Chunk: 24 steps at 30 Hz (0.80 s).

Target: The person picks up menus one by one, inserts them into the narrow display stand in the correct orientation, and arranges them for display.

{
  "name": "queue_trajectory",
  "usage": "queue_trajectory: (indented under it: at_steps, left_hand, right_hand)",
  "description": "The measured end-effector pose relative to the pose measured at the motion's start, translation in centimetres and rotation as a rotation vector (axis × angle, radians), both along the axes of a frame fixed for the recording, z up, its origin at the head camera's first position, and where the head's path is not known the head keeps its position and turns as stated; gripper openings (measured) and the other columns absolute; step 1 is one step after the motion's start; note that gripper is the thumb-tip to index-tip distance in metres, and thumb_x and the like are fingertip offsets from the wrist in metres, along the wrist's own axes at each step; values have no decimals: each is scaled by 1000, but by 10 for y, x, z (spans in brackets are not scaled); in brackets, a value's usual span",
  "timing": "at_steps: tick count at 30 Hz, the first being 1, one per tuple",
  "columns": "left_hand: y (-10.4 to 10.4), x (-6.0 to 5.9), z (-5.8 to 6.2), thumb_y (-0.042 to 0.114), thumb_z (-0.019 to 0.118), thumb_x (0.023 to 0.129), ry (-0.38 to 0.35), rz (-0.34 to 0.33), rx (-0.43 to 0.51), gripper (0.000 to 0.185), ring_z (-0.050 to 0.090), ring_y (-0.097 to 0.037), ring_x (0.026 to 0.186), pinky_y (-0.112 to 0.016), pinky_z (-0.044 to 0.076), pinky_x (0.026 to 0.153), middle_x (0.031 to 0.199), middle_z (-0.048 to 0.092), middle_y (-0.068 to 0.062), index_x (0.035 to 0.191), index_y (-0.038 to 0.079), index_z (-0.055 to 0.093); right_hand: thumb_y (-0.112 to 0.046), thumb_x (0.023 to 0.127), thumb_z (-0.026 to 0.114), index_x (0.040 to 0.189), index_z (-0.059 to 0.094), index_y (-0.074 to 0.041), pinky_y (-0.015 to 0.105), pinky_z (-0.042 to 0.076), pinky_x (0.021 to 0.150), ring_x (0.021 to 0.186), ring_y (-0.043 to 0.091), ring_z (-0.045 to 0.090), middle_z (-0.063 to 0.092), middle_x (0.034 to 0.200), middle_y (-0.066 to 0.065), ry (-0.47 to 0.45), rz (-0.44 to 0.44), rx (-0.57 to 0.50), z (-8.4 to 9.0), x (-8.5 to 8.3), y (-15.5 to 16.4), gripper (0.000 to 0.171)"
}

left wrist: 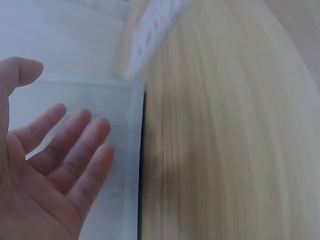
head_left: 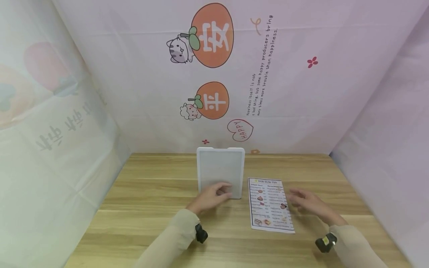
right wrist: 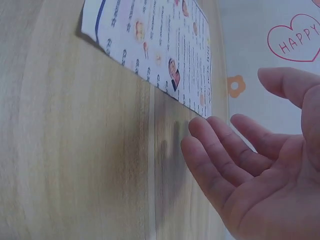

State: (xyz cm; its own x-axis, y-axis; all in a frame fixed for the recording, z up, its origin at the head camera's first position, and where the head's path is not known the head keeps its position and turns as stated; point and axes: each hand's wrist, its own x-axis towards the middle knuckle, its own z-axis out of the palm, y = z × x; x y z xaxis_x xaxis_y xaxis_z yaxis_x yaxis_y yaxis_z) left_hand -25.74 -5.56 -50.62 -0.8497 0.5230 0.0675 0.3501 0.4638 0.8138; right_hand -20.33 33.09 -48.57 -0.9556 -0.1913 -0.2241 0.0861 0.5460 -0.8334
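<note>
A white rectangular board (head_left: 220, 169) lies on the wooden table (head_left: 151, 197), its pale surface (left wrist: 75, 95) filling the upper left of the left wrist view. My left hand (head_left: 212, 195) hovers over the board's near edge with fingers (left wrist: 75, 150) straight and spread, holding nothing. A printed menu sheet (head_left: 269, 204) lies just right of the board, also seen as the menu sheet (right wrist: 155, 45). My right hand (head_left: 306, 203) hovers above the table at the sheet's right edge, fingers (right wrist: 220, 150) relaxed and holding nothing.
Cloth backdrops with cartoon prints (head_left: 211, 35) close in the table at the back and on both sides. Bare wood (head_left: 335, 175) surrounds the board and the sheet. A small black device is strapped at each wrist (head_left: 201, 234).
</note>
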Motion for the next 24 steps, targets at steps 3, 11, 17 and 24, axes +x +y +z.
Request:
queue_trajectory:
  at_steps: [3,11,17,24]
  left_hand:
    - [9,0,0,39,63,99,-89,39,21,39,63,-15,105,-35,51,92,120,67,3,134,23,63]
    - [29,-1,-6,42,60,99,-243,48,140,43,65,-20,106,-40,53,91,123,67,-3,132,15,64]
    - [42,4,-10,38,53,102,-412,50,256,46,70,-29,96,-39,58,77,112,71,-16,126,0,65]
    - [55,7,-11,34,50,103,-555,72,337,49,69,-33,100,-40,59,81,115,68,-21,130,-6,59]
  right_hand:
    - [-35,103,56,147,27,17,48,54,92,118,46,57,46,139,38,-38,-35,-24,2,0,-2,74]
    - [-38,103,55,144,34,17,51,52,95,120,46,57,51,136,34,-70,-37,-45,2,0,-2,72]
    - [-37,103,53,144,32,18,51,51,96,119,46,56,50,137,36,-85,-1,-60,1,1,0,71]
    - [-36,105,49,144,30,20,53,49,98,120,47,55,47,138,37,-87,23,-99,-4,1,1,70]
